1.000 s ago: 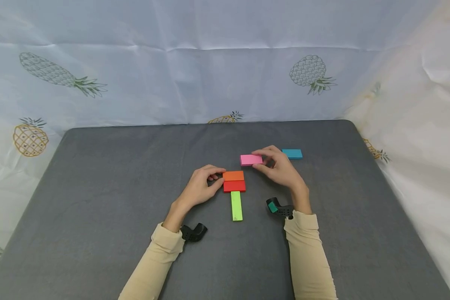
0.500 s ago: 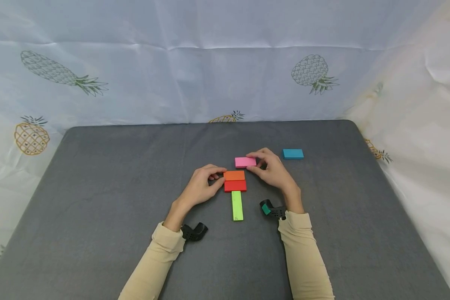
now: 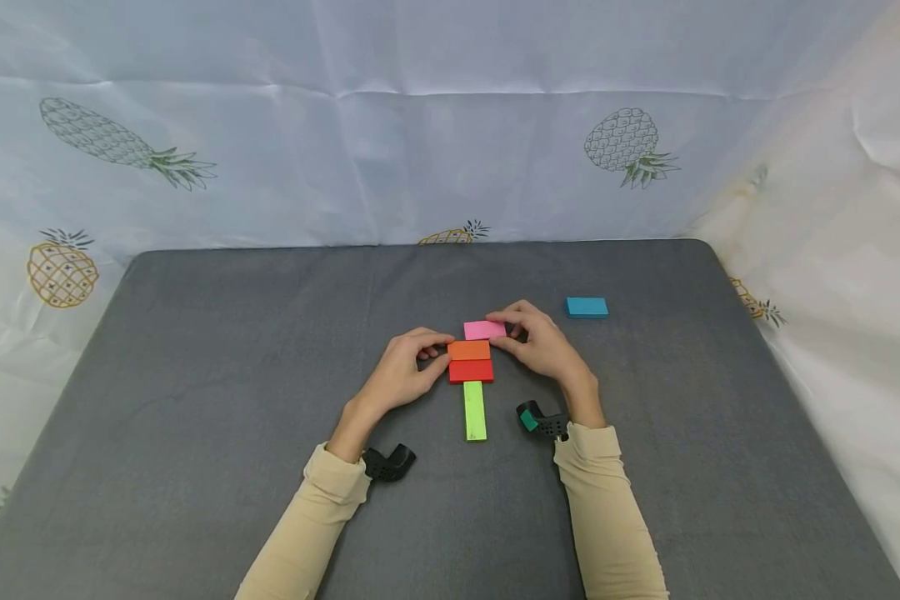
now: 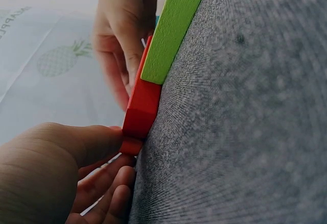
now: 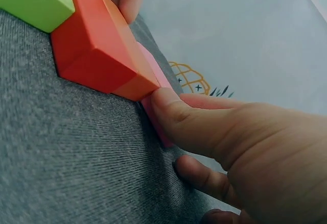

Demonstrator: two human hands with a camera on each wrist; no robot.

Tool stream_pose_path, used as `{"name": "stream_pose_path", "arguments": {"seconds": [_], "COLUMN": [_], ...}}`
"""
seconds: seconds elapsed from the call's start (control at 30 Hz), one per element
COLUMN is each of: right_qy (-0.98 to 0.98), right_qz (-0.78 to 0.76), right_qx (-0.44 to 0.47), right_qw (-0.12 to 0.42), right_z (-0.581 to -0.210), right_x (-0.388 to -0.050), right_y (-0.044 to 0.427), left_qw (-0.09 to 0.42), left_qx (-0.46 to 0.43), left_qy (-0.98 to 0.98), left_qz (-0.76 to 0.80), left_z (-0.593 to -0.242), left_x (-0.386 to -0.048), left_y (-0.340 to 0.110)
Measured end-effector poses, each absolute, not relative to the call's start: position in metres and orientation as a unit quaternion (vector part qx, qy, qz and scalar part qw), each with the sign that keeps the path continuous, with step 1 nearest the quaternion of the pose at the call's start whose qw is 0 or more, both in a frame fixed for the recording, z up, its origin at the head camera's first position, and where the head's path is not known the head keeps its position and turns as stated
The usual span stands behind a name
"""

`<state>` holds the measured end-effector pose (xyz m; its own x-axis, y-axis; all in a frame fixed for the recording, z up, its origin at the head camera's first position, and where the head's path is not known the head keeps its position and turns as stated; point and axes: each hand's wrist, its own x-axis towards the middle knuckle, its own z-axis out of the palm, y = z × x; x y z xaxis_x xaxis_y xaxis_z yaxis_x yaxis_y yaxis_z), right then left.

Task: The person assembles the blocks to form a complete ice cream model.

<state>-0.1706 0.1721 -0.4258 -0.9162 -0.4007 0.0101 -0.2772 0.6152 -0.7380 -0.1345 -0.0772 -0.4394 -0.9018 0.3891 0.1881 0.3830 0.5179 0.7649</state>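
Observation:
My right hand (image 3: 543,346) pinches the right end of a pink block (image 3: 480,330) between thumb and forefinger. The pink block lies along the far side of an orange block (image 3: 468,350), set slightly to the right of it. A red block (image 3: 471,372) touches the orange one on its near side, and a lime green block (image 3: 475,412) points towards me from the red one. My left hand (image 3: 401,367) holds the left end of the orange block with thumb and forefinger; in the left wrist view its thumb is close beside the red block (image 4: 143,104).
A blue block (image 3: 587,307) lies apart, to the right beyond my right hand. Dark grey cloth covers the table (image 3: 195,375). A pale curtain (image 3: 360,167) with pineapple prints hangs behind the far edge. Each wrist carries a black camera mount (image 3: 388,463).
My right hand has drawn the pink block left and nearer, from beyond the orange block's right corner up to its far side. My left hand stays where it was.

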Motion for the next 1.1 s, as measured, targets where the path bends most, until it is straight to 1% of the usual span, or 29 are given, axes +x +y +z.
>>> {"name": "stream_pose_path", "arguments": {"seconds": [0.37,0.5,0.77,1.1], "right_qy": [0.894,0.892,0.893,0.893], "right_qz": [-0.391,-0.392,-0.401,-0.398], "right_qx": [-0.195,-0.203,-0.188,-0.195], "right_qw": [0.097,0.094,0.084,0.078], "right_z": [-0.426,-0.427,-0.425,-0.426], "right_x": [-0.170,-0.171,-0.169,-0.170], "right_y": [0.172,0.177,0.187,0.184], "left_qw": [0.002,0.003,0.007,0.003], "left_qx": [0.223,0.221,0.219,0.221], "left_qy": [0.870,0.871,0.872,0.871], "left_qz": [0.439,0.439,0.438,0.439], "left_z": [-0.438,-0.438,-0.437,-0.436], "left_x": [-0.133,-0.133,-0.133,-0.133], "left_y": [-0.077,-0.077,-0.077,-0.077]}}
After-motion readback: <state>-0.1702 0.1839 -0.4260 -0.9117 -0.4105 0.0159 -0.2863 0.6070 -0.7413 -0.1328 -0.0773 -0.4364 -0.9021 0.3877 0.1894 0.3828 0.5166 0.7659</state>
